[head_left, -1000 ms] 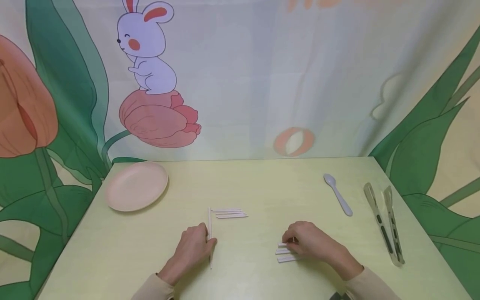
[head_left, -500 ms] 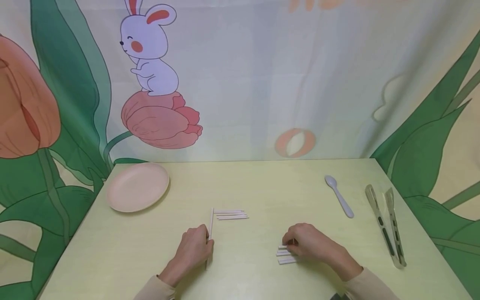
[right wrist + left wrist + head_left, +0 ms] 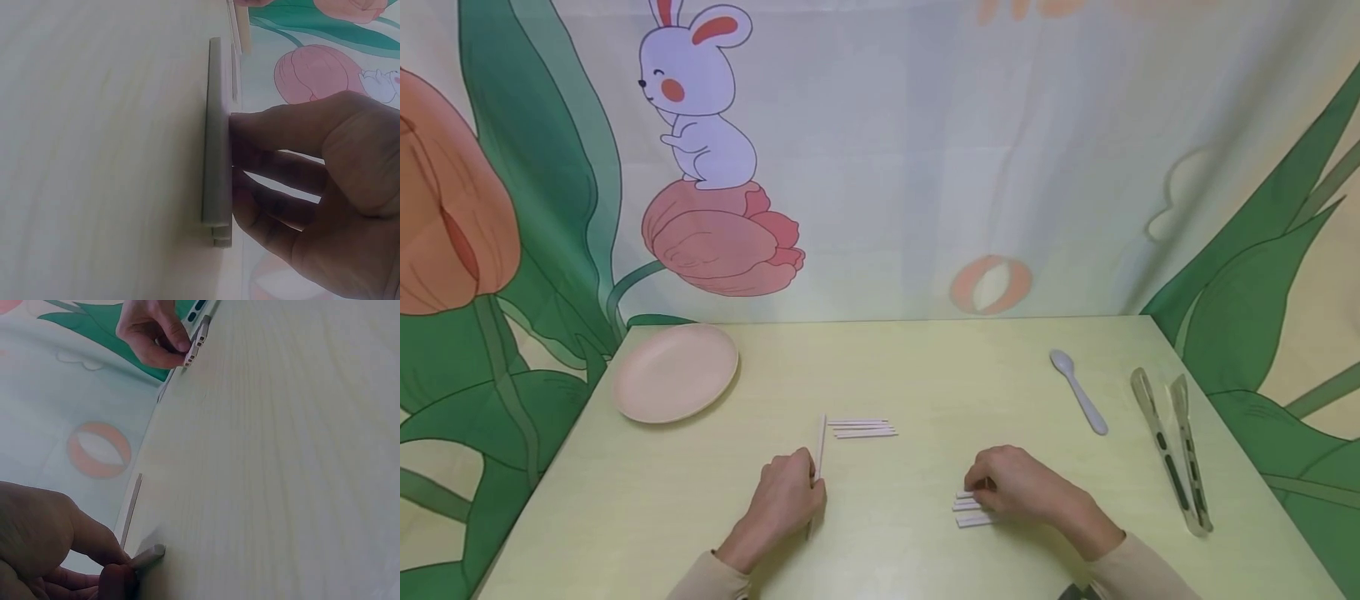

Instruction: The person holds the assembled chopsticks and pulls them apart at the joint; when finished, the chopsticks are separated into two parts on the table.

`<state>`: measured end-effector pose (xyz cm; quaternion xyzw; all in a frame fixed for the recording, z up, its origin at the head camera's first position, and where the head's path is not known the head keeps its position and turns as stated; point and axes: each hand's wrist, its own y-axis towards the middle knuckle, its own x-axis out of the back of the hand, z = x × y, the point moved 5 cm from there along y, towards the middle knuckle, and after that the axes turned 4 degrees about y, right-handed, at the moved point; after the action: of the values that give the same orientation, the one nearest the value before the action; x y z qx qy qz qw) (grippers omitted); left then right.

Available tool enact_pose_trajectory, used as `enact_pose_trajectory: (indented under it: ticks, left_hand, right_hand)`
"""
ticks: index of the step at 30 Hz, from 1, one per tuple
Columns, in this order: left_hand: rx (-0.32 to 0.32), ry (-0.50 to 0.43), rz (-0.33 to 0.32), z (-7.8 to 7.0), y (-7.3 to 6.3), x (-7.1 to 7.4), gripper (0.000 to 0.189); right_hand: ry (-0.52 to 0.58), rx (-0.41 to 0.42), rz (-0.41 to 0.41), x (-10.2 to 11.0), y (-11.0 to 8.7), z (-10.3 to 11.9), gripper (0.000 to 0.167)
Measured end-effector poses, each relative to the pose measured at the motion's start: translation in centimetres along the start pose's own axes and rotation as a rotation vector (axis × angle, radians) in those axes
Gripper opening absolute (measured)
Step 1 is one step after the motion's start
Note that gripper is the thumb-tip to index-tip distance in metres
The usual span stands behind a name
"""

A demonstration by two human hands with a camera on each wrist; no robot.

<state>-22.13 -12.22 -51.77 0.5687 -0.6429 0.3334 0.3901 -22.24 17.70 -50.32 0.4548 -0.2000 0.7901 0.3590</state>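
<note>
In the head view my left hand pinches a long thin white stick between thumb and fingers. It lies nearly front to back, its near end slightly left. The left wrist view shows its rounded near end sticking out past the thumb. Just right of its far end lie several thin white sticks, side by side. My right hand is curled over a row of thicker, short white sticks. Its thumb and fingertips pinch the farthest one, partly hidden by the fingers; in the right wrist view the nearest stick stands in front.
A pale pink plate sits at the table's back left. A lilac spoon and a pair of tongs lie on the right. Behind the table hangs a printed curtain.
The near end of the long stick in my left hand has swung to the left, so it tilts slightly now. My right hand stays over the short sticks.
</note>
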Motion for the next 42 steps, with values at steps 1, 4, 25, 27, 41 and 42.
enact_pose_trajectory:
  ticks: [1,4,25,27,41,42]
  left_hand:
    - [0.006,0.004,0.0,0.0,0.0,0.0,0.007]
    - [0.02,0.009,-0.001,0.1,0.0,0.1,0.007]
    - [-0.025,0.023,-0.068,0.2,0.4,1.8,0.007]
    - [-0.036,0.03,-0.075,0.1,0.6,2.0,0.006]
    - [-0.045,0.057,-0.114,-1.0,1.9,3.7,0.006]
    - [-0.044,0.06,-0.116,-1.1,2.1,3.8,0.006]
  right_hand:
    - [0.002,-0.001,0.0,0.0,0.0,0.0,0.013]
    - [0.008,0.0,0.0,0.0,0.0,0.0,0.014]
    - [-0.046,-0.001,-0.01,0.6,0.3,0.2,0.011]
    - [-0.051,0.004,-0.037,1.0,0.5,0.4,0.012]
    - [-0.061,0.046,-0.118,3.7,1.8,1.1,0.012]
    - [-0.066,0.047,-0.126,3.9,1.9,1.3,0.012]
